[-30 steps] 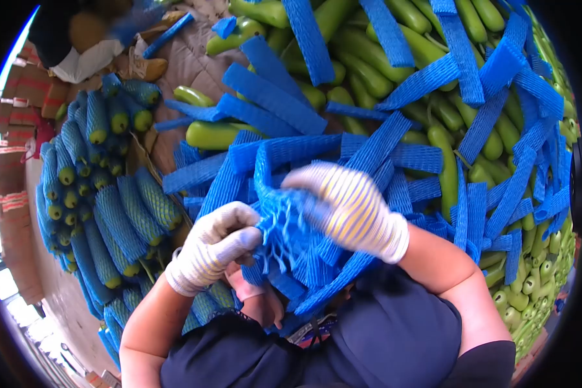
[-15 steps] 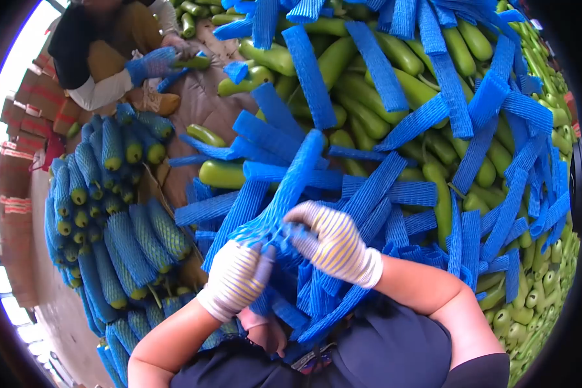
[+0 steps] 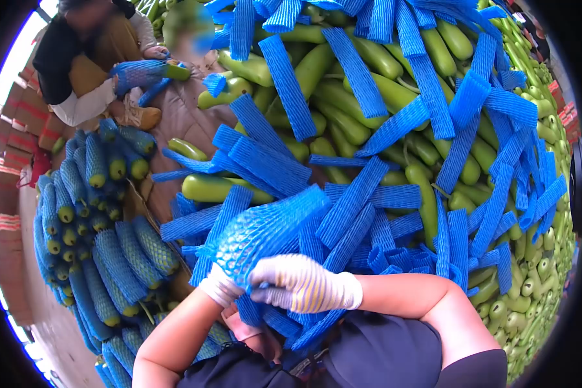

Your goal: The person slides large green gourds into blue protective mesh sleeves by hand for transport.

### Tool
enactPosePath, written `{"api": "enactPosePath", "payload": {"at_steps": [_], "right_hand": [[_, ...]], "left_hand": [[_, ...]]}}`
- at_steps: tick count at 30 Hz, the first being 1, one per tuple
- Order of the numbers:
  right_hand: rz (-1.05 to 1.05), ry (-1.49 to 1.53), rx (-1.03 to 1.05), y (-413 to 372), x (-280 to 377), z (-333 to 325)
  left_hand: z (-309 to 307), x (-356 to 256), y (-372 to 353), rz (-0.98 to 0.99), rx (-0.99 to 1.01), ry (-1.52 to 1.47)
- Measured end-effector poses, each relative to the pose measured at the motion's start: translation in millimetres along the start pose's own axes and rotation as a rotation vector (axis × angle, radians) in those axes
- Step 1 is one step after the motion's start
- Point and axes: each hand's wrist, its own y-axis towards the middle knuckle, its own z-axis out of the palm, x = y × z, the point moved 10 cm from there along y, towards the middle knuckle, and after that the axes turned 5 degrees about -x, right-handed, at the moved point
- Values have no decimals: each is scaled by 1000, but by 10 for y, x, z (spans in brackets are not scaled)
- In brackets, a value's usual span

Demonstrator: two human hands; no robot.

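Observation:
A blue foam net sleeve (image 3: 271, 226) is stretched wide over my left hand (image 3: 221, 284), with its mesh spread open. Only the cuff and lower part of the striped white glove show plainly; the fingers are hidden under the net. My right hand (image 3: 297, 283), in a matching glove, pinches the sleeve's near edge beside the left wrist. Around both hands lie many loose flat blue net sleeves (image 3: 355, 200), on top of long green gourds (image 3: 226, 189).
Gourds in blue nets (image 3: 119, 271) are stacked on the left. A co-worker (image 3: 90, 64) sits at upper left, holding a partly netted gourd (image 3: 176, 72). Bare gourds (image 3: 517, 304) spread along the right. Cardboard boxes (image 3: 10, 168) line the far left.
The sleeve has gone from narrow and bunched to wide open over my left hand. My right hand has moved down and left along its edge. The view has shifted slightly.

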Motion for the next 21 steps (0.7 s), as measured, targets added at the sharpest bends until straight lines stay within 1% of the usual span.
{"api": "enactPosePath", "payload": {"at_steps": [1,2,3,5,6,7,9,10,12,13,15,16,17,19,20,21], "right_hand": [[11,-69,68,-54,-56,123],[83,-9,115,-82,-171,215],[154,52,164,-99,-253,303],[245,105,183,-71,-320,275],[226,190,149,-31,-328,275],[161,209,138,19,-260,279],[-115,136,47,127,164,140],[-110,141,51,151,235,133],[-150,49,100,157,352,183],[-146,51,98,144,306,218],[-121,24,219,32,118,467],[-77,16,206,-32,22,536],[37,62,232,-91,-153,611],[62,81,199,-46,-159,353],[110,27,142,7,-182,62],[14,-28,-112,12,-202,-407]], "left_hand": [[-68,-33,119,84,10,115],[-23,9,160,68,99,128],[-170,-107,213,72,87,109],[58,-9,63,242,48,573],[74,15,61,229,55,566],[67,42,66,210,40,589],[49,89,82,177,10,638],[36,108,91,164,-9,663],[10,140,115,143,-42,715],[-4,150,128,137,-59,742],[-35,163,158,137,-106,776],[-48,161,175,150,-137,778],[-61,153,193,171,-171,772],[-98,126,222,214,-254,769],[-117,115,234,229,-289,775],[-136,105,243,240,-322,786]]}}
